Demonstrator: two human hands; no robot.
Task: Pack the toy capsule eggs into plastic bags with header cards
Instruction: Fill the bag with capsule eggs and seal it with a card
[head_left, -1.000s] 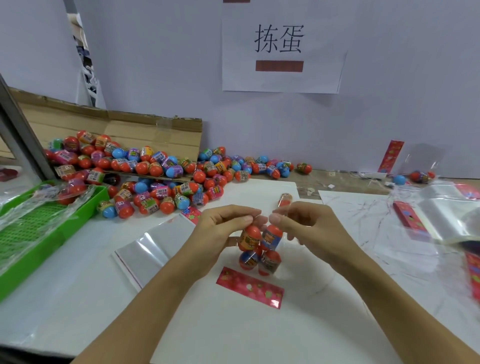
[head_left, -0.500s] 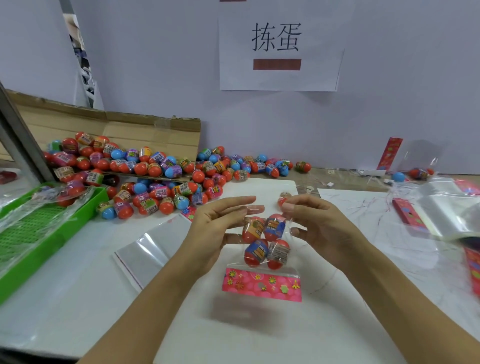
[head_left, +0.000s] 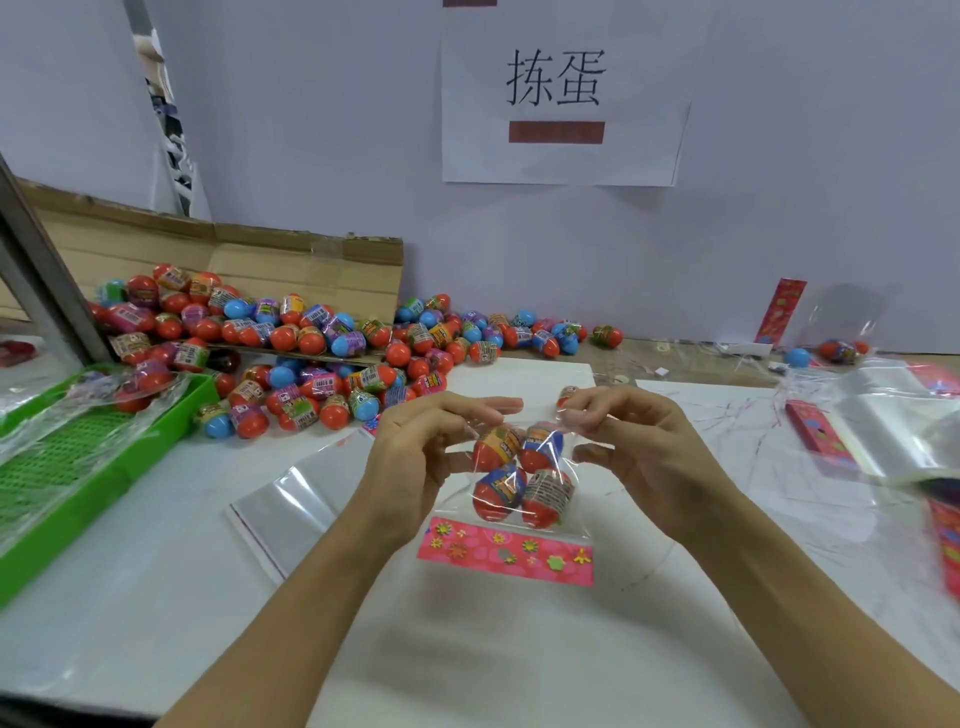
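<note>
Four eggs (head_left: 522, 480) sit inside one clear bag (head_left: 519, 467), held above the desk (head_left: 467, 649) with its pink header card (head_left: 506, 552) at the near, lower edge. Left hand (head_left: 415, 457) and right hand (head_left: 644, 457) pinch the bag's far edge, fingers (head_left: 493, 405) curled on the film. One flat empty bag (head_left: 291, 493) lies just left of the left forearm. Green tray (head_left: 67, 483) bounds the left edge; a stack of bags (head_left: 898, 431) and cards (head_left: 815, 431) lies on the right. Beyond, loose eggs (head_left: 322, 358) spill from a cardboard box (head_left: 291, 270) against the wall.
</note>
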